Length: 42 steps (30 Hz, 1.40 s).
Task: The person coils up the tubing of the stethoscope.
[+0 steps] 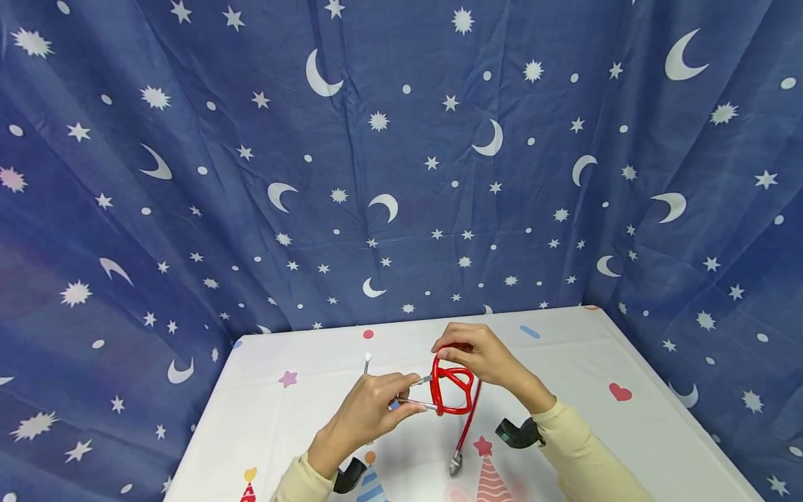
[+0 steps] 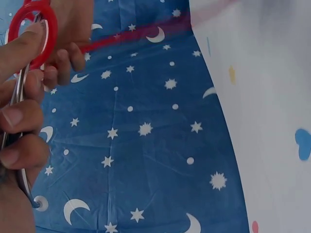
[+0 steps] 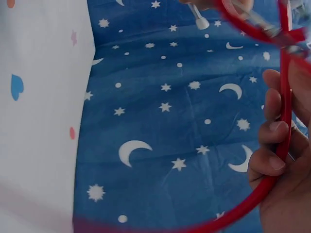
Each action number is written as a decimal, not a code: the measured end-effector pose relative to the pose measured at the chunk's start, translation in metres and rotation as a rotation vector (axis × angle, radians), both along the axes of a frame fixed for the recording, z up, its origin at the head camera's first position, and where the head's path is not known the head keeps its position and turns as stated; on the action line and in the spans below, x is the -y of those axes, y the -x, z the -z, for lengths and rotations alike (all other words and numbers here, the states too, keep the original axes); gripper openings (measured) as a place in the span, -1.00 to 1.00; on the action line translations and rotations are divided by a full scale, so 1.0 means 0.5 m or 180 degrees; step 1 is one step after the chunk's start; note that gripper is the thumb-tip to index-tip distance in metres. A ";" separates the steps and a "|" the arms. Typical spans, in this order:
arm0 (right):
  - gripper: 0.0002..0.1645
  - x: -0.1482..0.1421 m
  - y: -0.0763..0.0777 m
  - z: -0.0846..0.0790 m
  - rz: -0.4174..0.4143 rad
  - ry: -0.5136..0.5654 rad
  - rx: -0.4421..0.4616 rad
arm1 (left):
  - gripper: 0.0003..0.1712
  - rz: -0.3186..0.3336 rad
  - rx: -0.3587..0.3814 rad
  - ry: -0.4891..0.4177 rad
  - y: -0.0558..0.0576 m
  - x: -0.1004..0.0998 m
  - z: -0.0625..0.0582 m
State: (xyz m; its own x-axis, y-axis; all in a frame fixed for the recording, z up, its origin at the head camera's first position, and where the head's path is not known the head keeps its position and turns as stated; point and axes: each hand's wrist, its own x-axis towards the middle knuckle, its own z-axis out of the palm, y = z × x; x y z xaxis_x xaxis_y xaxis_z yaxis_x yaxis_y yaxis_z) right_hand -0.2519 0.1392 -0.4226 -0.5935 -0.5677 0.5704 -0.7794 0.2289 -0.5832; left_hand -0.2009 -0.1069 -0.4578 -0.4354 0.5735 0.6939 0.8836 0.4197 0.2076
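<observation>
A stethoscope with red tubing (image 1: 437, 392) is held above the table between both hands. My left hand (image 1: 366, 411) grips its metal ear tubes (image 2: 19, 102), fingers curled round them. One white ear tip (image 1: 368, 357) shows beyond that hand. On the right side, my right hand (image 1: 479, 354) pinches the red tubing at the top of a loop, and the right wrist view shows its fingers (image 3: 272, 162) curled on the tube. The tubing is looped around the ear tubes. Its other end hangs down to the metal chest piece (image 1: 455, 463), low over the table's near part.
A white tablecloth (image 1: 301, 425) printed with hats, hearts and stars covers the table. Behind and to both sides hangs a blue curtain (image 1: 414, 174) with moons and stars. Black wrist cameras (image 1: 519, 434) sit at the cuffs of the pale yellow sleeves.
</observation>
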 end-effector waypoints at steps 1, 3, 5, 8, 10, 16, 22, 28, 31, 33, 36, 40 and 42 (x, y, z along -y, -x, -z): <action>-0.83 0.001 -0.004 -0.004 -0.0010 0.0033 0.0042 | -0.67 0.0016 -0.0011 -0.0030 -0.001 -0.002 0.000; -0.86 0.003 -0.012 -0.012 -0.0028 0.0090 0.0117 | -0.67 0.0022 -0.0027 -0.0086 -0.001 -0.005 0.000; -0.88 0.006 -0.020 -0.021 -0.0033 0.0132 0.0160 | -0.65 -0.0017 -0.0019 -0.0123 -0.001 -0.006 0.000; -0.87 0.008 -0.030 -0.024 0.0031 0.0162 0.0186 | -0.62 -0.0082 0.0004 -0.0186 0.001 -0.005 0.003; -0.85 0.009 -0.035 -0.021 0.0104 0.0168 0.0185 | -0.61 -0.0115 0.0018 -0.0248 0.001 -0.003 0.005; -0.76 0.011 -0.041 0.009 0.0408 0.0132 0.0341 | -0.57 -0.0292 0.0083 -0.0385 0.001 -0.002 0.009; -0.82 0.004 -0.024 0.070 0.0738 0.0110 0.0456 | -0.53 -0.0573 0.0179 -0.0553 0.001 0.001 0.012; -0.77 -0.001 -0.023 0.100 0.0722 -0.0027 0.0739 | -0.54 -0.0784 0.0108 -0.0625 0.007 0.005 0.019; -0.66 -0.002 -0.027 0.105 0.0694 -0.0086 0.0886 | -0.54 -0.0907 0.0086 -0.0634 0.012 0.008 0.023; -0.65 -0.001 -0.029 0.107 0.0701 -0.0148 0.0907 | -0.53 -0.0954 0.0106 -0.0664 0.014 0.010 0.024; -0.65 -0.001 -0.032 0.110 0.0727 -0.0256 0.0922 | -0.52 -0.1020 0.0146 -0.0706 0.018 0.013 0.028; -0.62 -0.001 -0.036 0.116 0.0742 -0.0367 0.0949 | -0.52 -0.1115 0.0157 -0.0740 0.023 0.019 0.033; -0.60 -0.001 -0.038 0.118 0.0715 -0.0409 0.0970 | -0.52 -0.1146 0.0169 -0.0735 0.025 0.021 0.036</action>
State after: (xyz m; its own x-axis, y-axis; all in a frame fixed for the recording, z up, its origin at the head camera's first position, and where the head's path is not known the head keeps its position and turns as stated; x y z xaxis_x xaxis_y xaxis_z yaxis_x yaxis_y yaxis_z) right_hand -0.2329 0.1396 -0.4815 -0.8422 -0.4598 0.2816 -0.4972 0.4603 -0.7355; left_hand -0.2132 -0.1172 -0.4756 -0.6180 0.2107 0.7574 0.6747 0.6366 0.3735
